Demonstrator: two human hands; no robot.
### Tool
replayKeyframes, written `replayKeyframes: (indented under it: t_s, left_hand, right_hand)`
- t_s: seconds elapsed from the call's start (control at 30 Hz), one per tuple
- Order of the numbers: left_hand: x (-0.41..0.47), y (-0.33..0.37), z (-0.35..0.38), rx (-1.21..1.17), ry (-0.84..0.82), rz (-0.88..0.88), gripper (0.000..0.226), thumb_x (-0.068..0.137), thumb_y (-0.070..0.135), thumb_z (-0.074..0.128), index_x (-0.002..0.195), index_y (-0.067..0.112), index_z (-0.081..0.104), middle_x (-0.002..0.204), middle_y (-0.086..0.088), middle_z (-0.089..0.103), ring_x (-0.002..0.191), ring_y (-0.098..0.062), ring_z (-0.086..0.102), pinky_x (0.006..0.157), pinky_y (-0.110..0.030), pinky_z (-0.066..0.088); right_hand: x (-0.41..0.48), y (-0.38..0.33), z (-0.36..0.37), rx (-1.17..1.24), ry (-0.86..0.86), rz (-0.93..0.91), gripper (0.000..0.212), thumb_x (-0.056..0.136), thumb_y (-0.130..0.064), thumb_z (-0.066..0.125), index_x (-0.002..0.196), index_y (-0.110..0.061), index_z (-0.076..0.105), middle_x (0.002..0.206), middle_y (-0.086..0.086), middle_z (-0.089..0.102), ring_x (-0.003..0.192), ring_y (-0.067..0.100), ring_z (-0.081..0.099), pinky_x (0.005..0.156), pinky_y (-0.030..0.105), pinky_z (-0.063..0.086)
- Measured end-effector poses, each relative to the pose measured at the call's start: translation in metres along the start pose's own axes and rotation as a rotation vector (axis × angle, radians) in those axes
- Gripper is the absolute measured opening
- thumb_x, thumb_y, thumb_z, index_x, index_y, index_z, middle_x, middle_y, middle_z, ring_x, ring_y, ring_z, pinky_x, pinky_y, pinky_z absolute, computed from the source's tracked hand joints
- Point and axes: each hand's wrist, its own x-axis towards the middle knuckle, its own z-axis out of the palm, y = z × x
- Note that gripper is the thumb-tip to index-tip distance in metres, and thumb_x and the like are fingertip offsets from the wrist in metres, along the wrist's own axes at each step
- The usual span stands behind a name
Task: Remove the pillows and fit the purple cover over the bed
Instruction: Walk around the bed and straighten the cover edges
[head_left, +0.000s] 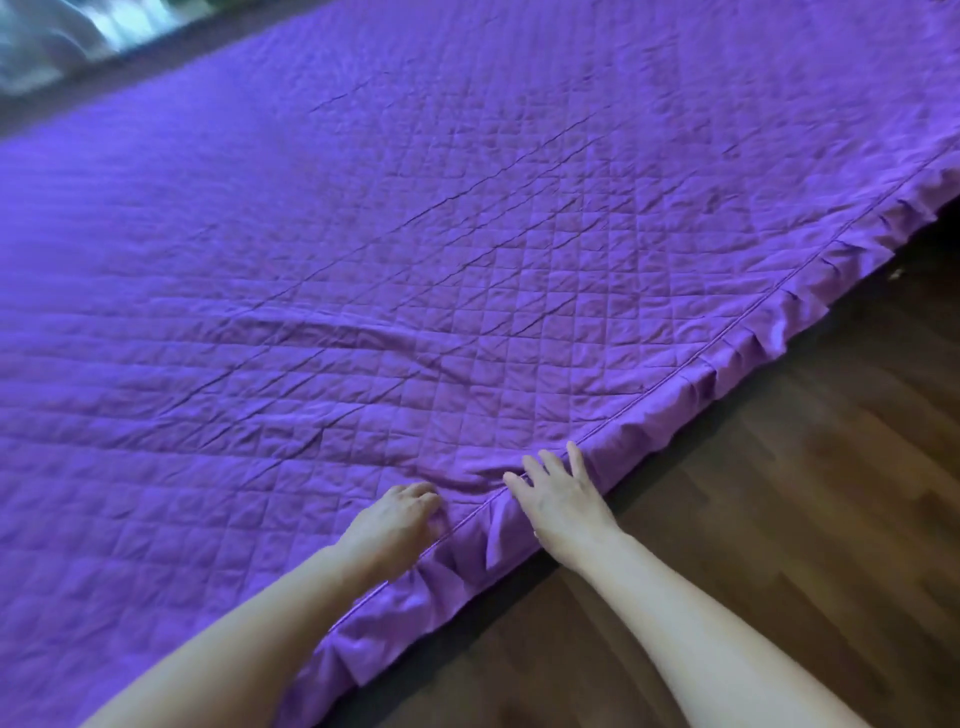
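Left hand (397, 519) grip bunched on purple cover (415, 234) (near hem); right hand (558, 499) flat, splayed

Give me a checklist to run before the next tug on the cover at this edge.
1. Pillows off the bed: ok, none on the visible part.
2. Cover spread over the top: ok, it reaches the near edge.
3. Surface smooth: not ok, a wrinkle and creases remain.
4. Left hand grip: ok, fingers bunch fabric by the piping.
5. Right hand grip: not ok, it lies flat and open on the frill.
6. Far edge fitted: cannot tell, blurred.
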Motion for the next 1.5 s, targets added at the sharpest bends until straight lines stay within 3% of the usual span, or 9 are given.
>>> replayKeyframes:
  t_s: [0.13, 0.27, 0.4, 0.53, 0.7, 0.83, 0.9, 1.07, 1.5]
  left_hand:
    - [-0.026, -0.011, 0.013, 0.223, -0.052, -0.069, 0.050, 0.077, 0.061, 0.056, 0.104, 0.019, 0.058, 0.115, 0.000, 0.043, 0.110, -0.022, 0.043, 0.073, -0.036, 0.044]
    - [-0.044, -0.029, 0.037, 0.433, 0.046, 0.046, 0.036, 0.040, 0.046, 0.083, 0.057, 0.025, 0.059, 0.079, 0.006, 0.054, 0.072, -0.017, 0.058, 0.037, -0.028, 0.042]
    - [-0.048, -0.024, 0.040, 0.346, -0.016, 0.089, 0.020, 0.082, 0.034, 0.060, 0.092, 0.018, 0.064, 0.109, -0.001, 0.050, 0.106, -0.024, 0.046, 0.081, -0.039, 0.041]
    - [-0.055, -0.020, 0.047, 0.290, -0.136, 0.062, 0.027, 0.091, 0.034, 0.048, 0.107, 0.015, 0.060, 0.118, -0.002, 0.047, 0.114, -0.024, 0.040, 0.093, -0.036, 0.033]
    - [-0.063, -0.028, 0.053, 0.178, -0.040, 0.044, 0.025, 0.093, 0.036, 0.044, 0.109, 0.019, 0.054, 0.117, -0.001, 0.045, 0.112, -0.024, 0.040, 0.087, -0.035, 0.035]
    - [-0.085, -0.070, 0.063, 0.031, 0.115, -0.047, 0.025, 0.093, 0.034, 0.035, 0.101, 0.016, 0.050, 0.108, -0.004, 0.046, 0.103, -0.028, 0.044, 0.074, -0.037, 0.042]
    - [-0.095, -0.095, 0.068, -0.013, 0.135, -0.089, 0.022, 0.093, 0.029, 0.036, 0.102, 0.015, 0.051, 0.107, -0.006, 0.048, 0.101, -0.030, 0.046, 0.081, -0.042, 0.045]
    - [-0.126, -0.147, 0.070, -0.059, 0.048, -0.122, 0.018, 0.093, 0.018, 0.043, 0.107, 0.014, 0.054, 0.112, -0.007, 0.049, 0.106, -0.027, 0.047, 0.090, -0.034, 0.039]
    - [-0.225, -0.209, 0.082, -0.035, -0.040, -0.276, 0.019, 0.090, 0.018, 0.045, 0.106, 0.019, 0.056, 0.112, -0.005, 0.051, 0.110, -0.028, 0.049, 0.090, -0.041, 0.042]
  right_hand:
    - [0.013, -0.040, 0.005, -0.038, -0.046, -0.083, 0.043, 0.089, -0.011, 0.049, 0.132, -0.011, 0.042, 0.141, 0.018, 0.032, 0.134, 0.034, 0.023, 0.112, 0.060, 0.001]
    - [0.021, -0.064, 0.015, -0.121, 0.054, -0.042, 0.018, 0.062, -0.014, 0.077, 0.078, -0.017, 0.067, 0.084, 0.007, 0.061, 0.085, 0.027, 0.060, 0.100, 0.058, 0.036]
    - [0.015, -0.072, 0.020, -0.142, 0.161, -0.030, 0.026, 0.039, -0.013, 0.082, 0.054, -0.020, 0.062, 0.062, 0.000, 0.055, 0.062, 0.023, 0.058, 0.084, 0.051, 0.052]
    - [-0.004, -0.072, 0.044, -0.146, 0.223, -0.050, 0.025, 0.047, -0.003, 0.070, 0.060, -0.018, 0.056, 0.071, 0.001, 0.055, 0.066, 0.024, 0.057, 0.085, 0.046, 0.050]
    - [0.002, -0.083, 0.042, -0.030, 0.227, 0.055, 0.036, 0.041, -0.004, 0.070, 0.071, -0.016, 0.054, 0.077, 0.004, 0.054, 0.067, 0.026, 0.053, 0.065, 0.036, 0.051]
    - [0.019, -0.119, 0.039, 0.067, 0.225, 0.089, 0.057, 0.051, -0.005, 0.069, 0.105, -0.017, 0.057, 0.111, 0.011, 0.061, 0.096, 0.031, 0.060, 0.075, 0.046, 0.053]
    - [0.024, -0.140, 0.041, 0.086, 0.149, 0.024, 0.054, 0.061, -0.009, 0.060, 0.114, -0.022, 0.059, 0.127, 0.009, 0.056, 0.113, 0.031, 0.055, 0.086, 0.053, 0.048]
    - [0.028, -0.204, 0.033, 0.038, 0.098, -0.042, 0.014, 0.055, -0.018, 0.065, 0.068, -0.019, 0.062, 0.096, 0.007, 0.063, 0.091, 0.028, 0.062, 0.083, 0.051, 0.050]
    - [0.029, -0.309, 0.027, 0.046, 0.161, -0.127, 0.025, 0.049, -0.017, 0.079, 0.068, -0.021, 0.065, 0.098, 0.007, 0.065, 0.095, 0.028, 0.062, 0.084, 0.054, 0.048]
